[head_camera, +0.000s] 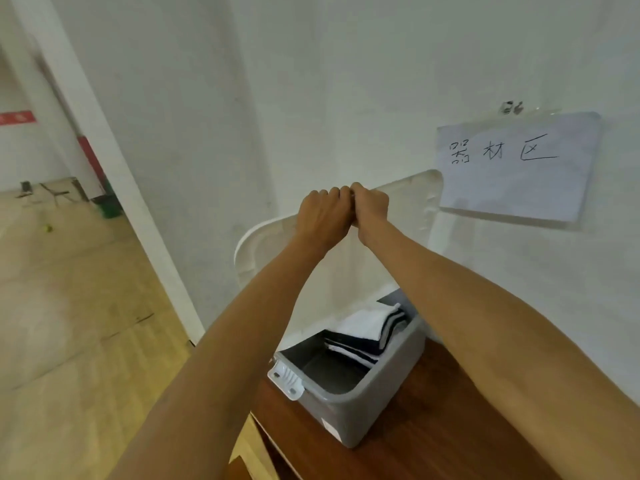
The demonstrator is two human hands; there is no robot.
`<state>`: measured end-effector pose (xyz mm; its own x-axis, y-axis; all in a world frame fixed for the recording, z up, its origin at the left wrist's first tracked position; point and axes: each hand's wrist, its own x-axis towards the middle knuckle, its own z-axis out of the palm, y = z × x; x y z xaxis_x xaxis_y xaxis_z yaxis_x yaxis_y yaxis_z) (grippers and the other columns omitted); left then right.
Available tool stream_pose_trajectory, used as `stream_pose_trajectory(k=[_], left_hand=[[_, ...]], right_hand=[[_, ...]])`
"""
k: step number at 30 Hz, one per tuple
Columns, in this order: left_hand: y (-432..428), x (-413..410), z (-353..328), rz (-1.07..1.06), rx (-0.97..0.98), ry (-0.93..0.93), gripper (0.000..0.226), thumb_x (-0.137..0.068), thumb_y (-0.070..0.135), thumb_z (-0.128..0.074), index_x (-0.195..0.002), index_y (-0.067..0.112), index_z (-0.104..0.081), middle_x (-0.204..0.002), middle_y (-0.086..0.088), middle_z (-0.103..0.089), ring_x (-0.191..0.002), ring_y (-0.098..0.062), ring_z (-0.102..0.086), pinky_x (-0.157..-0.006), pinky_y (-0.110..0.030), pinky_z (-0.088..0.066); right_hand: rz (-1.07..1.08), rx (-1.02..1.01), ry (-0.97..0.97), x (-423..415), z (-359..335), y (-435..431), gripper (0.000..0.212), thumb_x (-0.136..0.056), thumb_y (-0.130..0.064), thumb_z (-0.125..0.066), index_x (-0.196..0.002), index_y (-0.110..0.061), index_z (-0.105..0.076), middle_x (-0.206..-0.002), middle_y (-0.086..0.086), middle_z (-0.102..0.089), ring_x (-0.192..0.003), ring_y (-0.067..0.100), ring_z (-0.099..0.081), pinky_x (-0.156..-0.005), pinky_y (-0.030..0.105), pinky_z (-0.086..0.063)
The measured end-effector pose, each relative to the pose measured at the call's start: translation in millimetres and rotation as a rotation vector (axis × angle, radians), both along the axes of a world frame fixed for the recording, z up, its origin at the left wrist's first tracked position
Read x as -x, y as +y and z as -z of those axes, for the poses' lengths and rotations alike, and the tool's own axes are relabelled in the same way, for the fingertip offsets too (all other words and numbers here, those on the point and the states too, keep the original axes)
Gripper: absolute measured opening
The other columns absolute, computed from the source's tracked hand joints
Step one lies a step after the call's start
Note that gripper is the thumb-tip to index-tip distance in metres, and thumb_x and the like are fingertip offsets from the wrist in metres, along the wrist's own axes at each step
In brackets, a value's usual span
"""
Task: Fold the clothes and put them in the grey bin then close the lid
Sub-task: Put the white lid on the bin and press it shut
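Now for the close: both hands grip the raised lid above the packed grey bin.
The left hand [323, 213] and right hand [372, 206] sit knuckle to knuckle, fingers curled over the top edge of the white lid [408, 209], which stands upright against the wall. The grey bin [363, 420] rests below and nearer on the brown desk [450, 427], with the folded clothes [367, 327] stacked at its far end, inside the rim. To do this well, I would spread the hands apart for balance and lower the lid level. Its corners should meet the rim squarely, and the white latch [287, 377] on the near end should be kept clear of getting trapped. Whether the lid is hinged to the bin cannot be told, as the arms hide its lower edge.
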<state>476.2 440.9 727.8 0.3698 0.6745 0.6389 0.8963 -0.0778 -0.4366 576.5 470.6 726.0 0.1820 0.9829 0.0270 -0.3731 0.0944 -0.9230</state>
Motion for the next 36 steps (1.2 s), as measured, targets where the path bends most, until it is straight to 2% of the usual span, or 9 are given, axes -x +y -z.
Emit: stream_pose_trajectory(k=[5,10,14,16,17,21,24,32,36], left_hand=[[-1.2,40.2,26.5,-0.147,0.005,0.059,0.01,-0.083,0.019,-0.065,-0.091,0.017,-0.059,-0.068,0.005,-0.052,-0.055,-0.017,-0.044,-0.069,-0.03,-0.036],[-6.5,50.6,72.3,-0.234,0.158,-0.089,0.042,-0.081,0.017,-0.068,-0.121,0.011,-0.054,-0.102,-0.001,-0.061,-0.086,-0.019,-0.06,-0.077,-0.031,-0.043],[-9.1,47.4,131.3,-0.205,0.406,-0.219,0.062,-0.093,0.012,-0.06,-0.149,0.01,-0.033,-0.132,-0.008,-0.053,-0.115,-0.027,-0.056,-0.087,-0.036,-0.048],[-6.7,46.0,161.5,-0.202,0.532,-0.185,0.076,-0.095,0.017,-0.062,-0.159,0.016,-0.019,-0.138,-0.009,-0.053,-0.122,-0.03,-0.055,-0.092,-0.039,-0.048],[-4.3,44.8,176.4,-0.2,0.606,-0.19,0.084,-0.096,0.017,-0.062,-0.162,0.021,-0.01,-0.141,-0.01,-0.051,-0.125,-0.031,-0.053,-0.095,-0.041,-0.047],[0.7,22.1,220.7,-0.191,0.889,-0.309,0.104,-0.094,0.014,-0.064,-0.162,0.035,0.013,-0.153,-0.013,-0.037,-0.132,-0.037,-0.045,-0.106,-0.049,-0.043],[8.0,5.5,242.9,-0.152,0.988,-0.282,0.101,-0.097,0.015,-0.057,-0.16,0.036,0.02,-0.166,-0.013,-0.014,-0.144,-0.041,-0.029,-0.113,-0.053,-0.037],[26.4,-41.8,272.7,-0.09,1.067,-0.218,0.088,-0.1,0.047,-0.051,-0.163,0.032,0.009,-0.166,-0.013,-0.016,-0.146,-0.042,-0.026,-0.108,-0.054,-0.039],[30.8,-60.8,274.0,-0.089,0.952,-0.204,0.078,-0.1,0.048,-0.05,-0.162,0.024,-0.01,-0.14,-0.018,-0.05,-0.121,-0.04,-0.055,-0.087,-0.044,-0.047]], right_hand=[[-0.21,0.025,0.073,39.1,20.4,5.2,0.009,-0.088,-0.01,-0.061,-0.08,-0.006,-0.063,-0.073,0.008,-0.062,-0.067,0.021,-0.057,-0.063,0.033,-0.05],[-0.358,0.09,0.118,58.3,65.2,12.0,0.02,-0.093,-0.009,-0.055,-0.072,-0.007,-0.056,-0.061,0.004,-0.057,-0.06,0.017,-0.052,-0.059,0.03,-0.046],[-0.356,0.267,0.072,51.3,133.9,19.9,0.022,-0.091,-0.011,-0.059,-0.07,-0.01,-0.054,-0.061,0.005,-0.06,-0.062,0.02,-0.059,-0.059,0.031,-0.051],[-0.333,0.349,0.069,39.3,170.1,23.6,0.007,-0.092,-0.015,-0.064,-0.092,-0.007,-0.064,-0.08,0.01,-0.068,-0.077,0.025,-0.065,-0.073,0.038,-0.06],[-0.314,0.397,0.063,32.0,185.7,25.0,0.014,-0.094,-0.016,-0.066,-0.104,-0.006,-0.065,-0.092,0.012,-0.071,-0.085,0.027,-0.068,-0.081,0.041,-0.062],[-0.237,0.527,0.031,4.1,223.4,24.0,0.024,-0.094,-0.015,-0.072,-0.114,-0.008,-0.062,-0.103,0.017,-0.069,-0.088,0.029,-0.069,-0.068,0.039,-0.061],[-0.177,0.594,0.012,-13.5,244.4,28.2,0.029,-0.094,-0.017,-0.072,-0.119,-0.007,-0.061,-0.107,0.019,-0.069,-0.095,0.033,-0.069,-0.073,0.043,-0.062],[-0.17,0.716,-0.196,-72.8,273.1,45.6,0.031,-0.094,-0.016,-0.07,-0.119,0.001,-0.061,-0.109,0.023,-0.069,-0.095,0.037,-0.07,-0.057,0.039,-0.059],[-0.197,0.749,-0.283,-86.5,286.5,54.0,0.037,-0.086,-0.03,-0.076,-0.11,-0.004,-0.066,-0.101,0.02,-0.073,-0.087,0.035,-0.073,-0.067,0.045,-0.064]])
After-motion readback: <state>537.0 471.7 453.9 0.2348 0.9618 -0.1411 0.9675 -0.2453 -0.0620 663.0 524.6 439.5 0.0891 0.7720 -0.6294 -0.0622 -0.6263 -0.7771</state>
